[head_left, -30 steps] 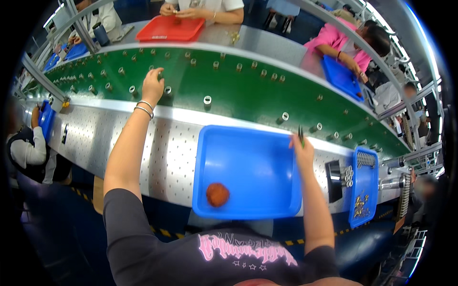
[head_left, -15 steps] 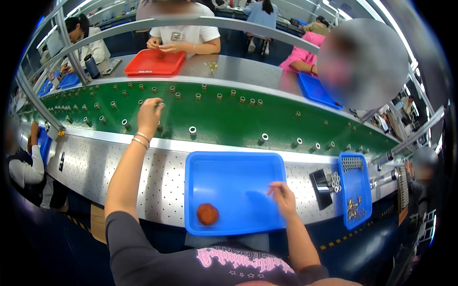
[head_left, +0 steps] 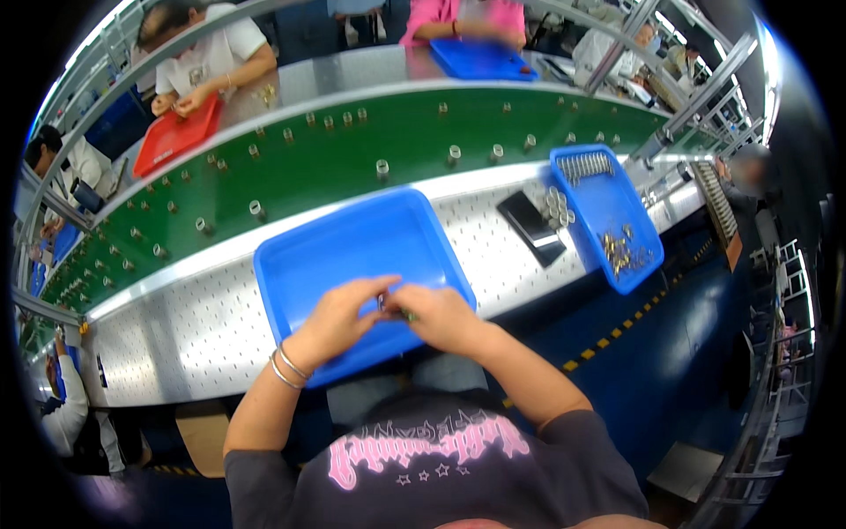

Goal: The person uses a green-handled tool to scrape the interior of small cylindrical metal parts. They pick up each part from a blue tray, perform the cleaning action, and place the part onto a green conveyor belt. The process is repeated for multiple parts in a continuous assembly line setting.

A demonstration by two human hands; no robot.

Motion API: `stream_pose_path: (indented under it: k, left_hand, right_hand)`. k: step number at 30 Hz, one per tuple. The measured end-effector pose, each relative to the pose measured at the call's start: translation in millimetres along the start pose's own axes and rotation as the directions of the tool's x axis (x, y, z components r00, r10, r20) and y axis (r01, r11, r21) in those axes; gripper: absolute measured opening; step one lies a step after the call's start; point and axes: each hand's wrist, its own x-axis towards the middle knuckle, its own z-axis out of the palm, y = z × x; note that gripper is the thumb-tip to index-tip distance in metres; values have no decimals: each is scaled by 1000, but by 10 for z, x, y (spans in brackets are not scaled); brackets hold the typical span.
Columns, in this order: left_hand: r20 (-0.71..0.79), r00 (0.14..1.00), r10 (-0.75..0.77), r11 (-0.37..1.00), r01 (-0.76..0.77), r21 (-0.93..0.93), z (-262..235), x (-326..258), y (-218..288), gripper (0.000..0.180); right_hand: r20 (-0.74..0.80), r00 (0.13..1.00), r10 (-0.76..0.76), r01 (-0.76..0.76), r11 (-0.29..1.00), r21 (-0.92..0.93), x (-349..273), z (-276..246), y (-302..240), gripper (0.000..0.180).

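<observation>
**Two hands meeting over a tray**

The left hand [head_left: 339,319] pinches a small part [head_left: 383,301], largely hidden by fingers, above the near half of the large blue tray [head_left: 370,238] on the perforated worktop [head_left: 211,304]. The right hand [head_left: 441,316] meets it, fingers bent; its grip cannot be told. Right: metal rings [head_left: 557,210] beside a narrow blue tray [head_left: 608,207].

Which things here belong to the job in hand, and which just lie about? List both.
Likely in use: left hand; right hand; small part between them; large blue tray beneath; smaller blue tray with metal parts.

Likely just lying about: black flat object on the bench; brown panel below it.
</observation>
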Motion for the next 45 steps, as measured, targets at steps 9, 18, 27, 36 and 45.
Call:
stream_pose_path:
  k: [9,18,27,36,45]
  left_hand:
    - [-55,927,-372,673,228,-703,360,-222,186,28]
    - [148,883,-446,158,241,-958,434,-323,292,44]
    - [4,893,-450,357,184,-916,465,-371,265,46]
    - [-262,886,-382,787,163,-595,529,-449,246,43]
    - [-39,876,-480,233,85,-969,522,-516,202,45]
  right_hand:
    - [-24,930,366,-229,631,741,-217,-212,-89,13]
    - [21,955,296,-225,678,699,-282,-106,-24,12]
    - [-189,955,229,-131,896,424,-255,-115,-160,12]
    - [-196,929,-314,239,913,-332,-105,135,-338,32]
    - [-97,991,89,-19,827,562,-199,97,-280,6]
